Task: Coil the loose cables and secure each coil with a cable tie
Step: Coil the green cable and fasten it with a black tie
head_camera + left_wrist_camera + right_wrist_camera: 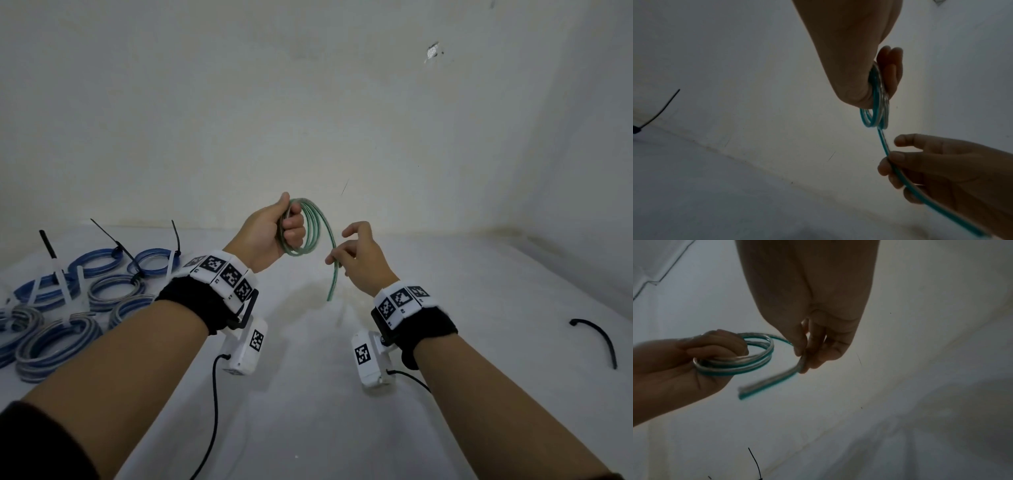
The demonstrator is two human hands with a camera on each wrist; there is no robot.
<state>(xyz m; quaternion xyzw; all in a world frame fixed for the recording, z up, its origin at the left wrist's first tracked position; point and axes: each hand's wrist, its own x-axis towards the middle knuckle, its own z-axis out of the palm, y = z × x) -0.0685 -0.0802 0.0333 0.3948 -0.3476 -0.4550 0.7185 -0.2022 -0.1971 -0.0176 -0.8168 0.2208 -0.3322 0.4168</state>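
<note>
A white table meets a bare, scuffed white wall. Above it the left hand grips the green cable coil; the right hand pinches its loose tail just beside. Only the head view shows the tied blue coils left of the left hand and a black cable tie right of the right hand.

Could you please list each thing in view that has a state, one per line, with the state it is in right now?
green cable: mostly coiled, short tail hanging free, held off the table.
left hand: grips the coil.
right hand: pinches the tail.
blue cable coils: coiled, tied, lying on the table.
loose black cable tie: unfastened, lying on the table.
</note>
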